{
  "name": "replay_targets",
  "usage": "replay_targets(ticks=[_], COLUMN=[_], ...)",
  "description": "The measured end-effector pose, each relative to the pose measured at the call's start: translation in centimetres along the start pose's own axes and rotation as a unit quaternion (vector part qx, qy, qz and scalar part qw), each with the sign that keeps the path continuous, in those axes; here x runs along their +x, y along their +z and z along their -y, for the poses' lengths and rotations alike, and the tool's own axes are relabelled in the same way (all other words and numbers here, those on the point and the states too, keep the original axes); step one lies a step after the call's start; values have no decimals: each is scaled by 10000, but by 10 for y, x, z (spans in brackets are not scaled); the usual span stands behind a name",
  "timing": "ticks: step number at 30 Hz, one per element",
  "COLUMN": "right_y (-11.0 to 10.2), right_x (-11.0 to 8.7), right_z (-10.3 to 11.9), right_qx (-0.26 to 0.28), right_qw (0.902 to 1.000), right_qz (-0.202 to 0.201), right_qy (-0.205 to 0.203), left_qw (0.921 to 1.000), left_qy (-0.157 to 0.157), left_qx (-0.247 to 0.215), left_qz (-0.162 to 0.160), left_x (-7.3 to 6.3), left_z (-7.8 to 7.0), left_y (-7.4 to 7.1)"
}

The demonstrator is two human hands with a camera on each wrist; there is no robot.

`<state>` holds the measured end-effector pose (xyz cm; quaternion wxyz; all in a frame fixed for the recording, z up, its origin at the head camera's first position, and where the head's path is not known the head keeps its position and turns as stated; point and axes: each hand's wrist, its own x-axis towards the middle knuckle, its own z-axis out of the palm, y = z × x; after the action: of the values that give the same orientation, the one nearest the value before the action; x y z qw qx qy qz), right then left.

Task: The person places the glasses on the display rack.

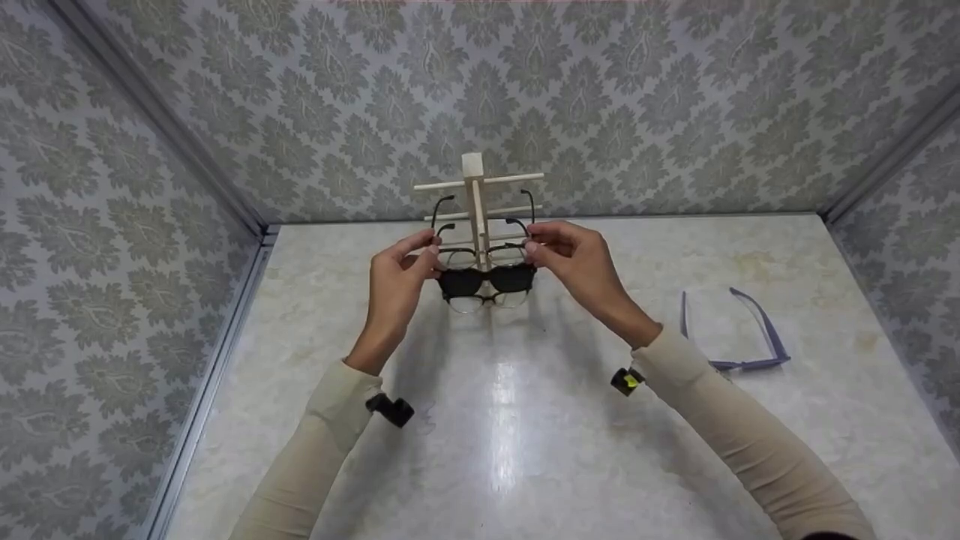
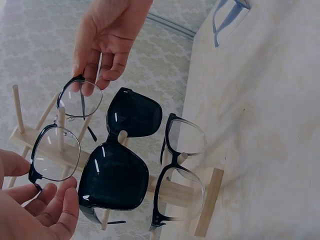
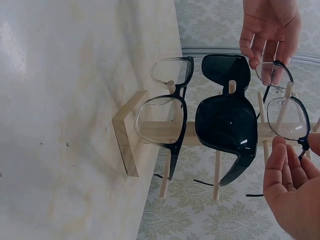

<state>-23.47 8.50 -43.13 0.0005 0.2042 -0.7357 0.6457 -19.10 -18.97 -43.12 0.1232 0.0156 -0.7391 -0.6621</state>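
Observation:
Both hands hold a pair of half-rim eyeglasses [image 2: 59, 155] with dark brows and clear lenses, pinching it at its outer corners. My left hand [image 1: 394, 289] grips the left corner and my right hand [image 1: 589, 270] the right one. The glasses are at a wooden display stand [image 1: 472, 165], their temples pointing back past its post; a peg shows close behind the bridge. One level lower sit black sunglasses [image 1: 512, 280]. Below those, near the stand's base [image 3: 127, 135], rests another pair of eyeglasses [image 2: 160, 200], with a dark upper frame fading to clear.
Upper pegs [image 1: 514, 178] of the stand stick out to both sides. A purple-blue glasses frame [image 1: 750, 365] lies on the marble-patterned table [image 1: 465, 450], beside the right forearm. Patterned wall panels [image 1: 525, 90] stand behind and at both sides.

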Motion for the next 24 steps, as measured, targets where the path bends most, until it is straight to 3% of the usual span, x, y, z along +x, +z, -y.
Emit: replay_targets(ticks=[24], right_y=[0], right_x=[-3], right_z=[-6], right_qx=[-52], right_qw=[9999], right_qz=[76], right_qy=[-43], left_qw=[9998], left_qy=[159], left_qx=[117], left_qz=[-31], left_x=[-4], left_z=[3], left_y=[1])
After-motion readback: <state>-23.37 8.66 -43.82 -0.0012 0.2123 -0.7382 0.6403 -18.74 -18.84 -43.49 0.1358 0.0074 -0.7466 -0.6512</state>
